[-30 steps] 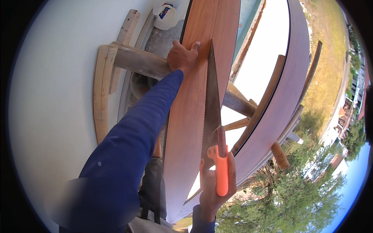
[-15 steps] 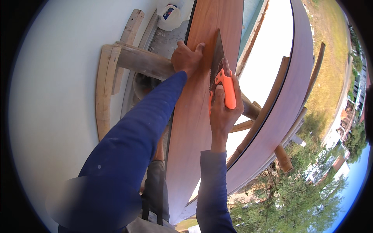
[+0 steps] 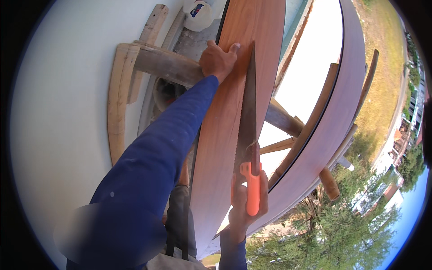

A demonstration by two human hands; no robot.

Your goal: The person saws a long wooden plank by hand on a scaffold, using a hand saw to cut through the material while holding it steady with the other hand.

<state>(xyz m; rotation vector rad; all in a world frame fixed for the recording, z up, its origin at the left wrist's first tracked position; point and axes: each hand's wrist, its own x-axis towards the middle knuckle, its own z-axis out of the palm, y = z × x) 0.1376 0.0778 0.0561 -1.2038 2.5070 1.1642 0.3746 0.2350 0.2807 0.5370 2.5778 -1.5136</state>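
My left hand (image 3: 218, 60), in a blue sleeve, grips the reddish wood-grain board (image 3: 216, 148) near its far part, thumb out and fingers curled toward its left edge. My right hand (image 3: 247, 200) is closed round the orange handle of a handsaw (image 3: 247, 108) at the lower middle. The toothed blade lies lengthwise along a cut line in the board, its tip just right of my left hand.
Wooden supports (image 3: 121, 103) stand left beside a pale wall (image 3: 63, 103). A white jug or bag (image 3: 198, 20) sits beyond. A second long board (image 3: 342, 85) rests on poles (image 3: 330, 182) at the right. Yellow grass, trees and buildings lie past it.
The saw and my right hand moved forward along the board half a second ago and are now drawn back toward me. My left hand stays on the board.
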